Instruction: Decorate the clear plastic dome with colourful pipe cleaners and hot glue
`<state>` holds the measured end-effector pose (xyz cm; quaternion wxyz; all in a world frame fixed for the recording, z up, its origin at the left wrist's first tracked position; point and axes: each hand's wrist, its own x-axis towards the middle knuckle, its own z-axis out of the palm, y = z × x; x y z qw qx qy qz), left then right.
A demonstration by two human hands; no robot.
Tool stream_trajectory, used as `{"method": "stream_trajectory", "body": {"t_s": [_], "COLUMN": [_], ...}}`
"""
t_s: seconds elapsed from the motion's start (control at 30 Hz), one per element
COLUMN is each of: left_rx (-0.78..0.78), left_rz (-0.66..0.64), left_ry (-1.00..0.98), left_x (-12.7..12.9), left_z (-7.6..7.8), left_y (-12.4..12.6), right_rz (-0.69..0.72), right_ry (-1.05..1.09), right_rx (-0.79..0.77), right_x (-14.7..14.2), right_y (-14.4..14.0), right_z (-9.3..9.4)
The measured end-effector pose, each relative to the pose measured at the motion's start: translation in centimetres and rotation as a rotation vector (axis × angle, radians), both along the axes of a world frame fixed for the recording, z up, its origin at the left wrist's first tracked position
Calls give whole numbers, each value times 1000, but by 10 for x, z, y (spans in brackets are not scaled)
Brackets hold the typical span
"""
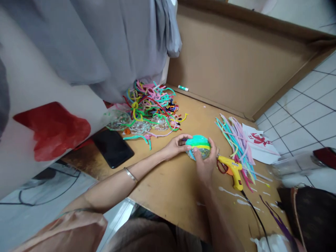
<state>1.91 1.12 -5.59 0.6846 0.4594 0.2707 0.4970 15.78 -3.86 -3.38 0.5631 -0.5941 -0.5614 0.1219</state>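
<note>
Both hands were up above the worktable (162, 185), busy with one small thing between them: a round, clear piece (198, 140) covered in turquoise across its upper part, with a yellow band running beneath. The left hand (178, 146) gripped its left edge, fingers curled behind and thumb in front, a bangle (130, 174) circling the wrist. The right hand (205, 161) gripped the opposite edge, its thumb pressed flat over the near face. Just right of the right hand lay a yellow glue gun (231, 166), its black cord (256, 211) trailing towards the person. Beyond that, farther right, I saw a bundle of pastel fuzzy stems (237, 141) beside a white sheet with a red design (259, 142). Ahead and to the left of the left hand rose a tangled heap of coloured stems (151, 99), with more clear round pieces (140, 126) at its near side. A dark phone (113, 148) rested left of the left hand, well apart from it, above the forearm.
</note>
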Motion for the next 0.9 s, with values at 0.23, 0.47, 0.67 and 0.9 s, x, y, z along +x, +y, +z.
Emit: {"method": "stream_trajectory", "body": {"t_s": [0.23, 0.47, 0.67, 0.9], "left_rx": [-1, -17, -42, -15], "left_rz": [-4, -36, -54, -17], "left_ry": [-2, -24, -73, -56], "left_x": [0, -1, -1, 2], "left_z": [2, 1, -1, -1], "left_y": [-2, -3, -1, -1], "right_rz": [-57, -89, -83, -67], "right_ry": [-83, -118, -81, -107], "right_rx": [44, 91, 65, 43], "right_x": [-3, -4, 0, 0], "right_y": [5, 6, 8, 8], "right_z": [-8, -10, -8, -6]}}
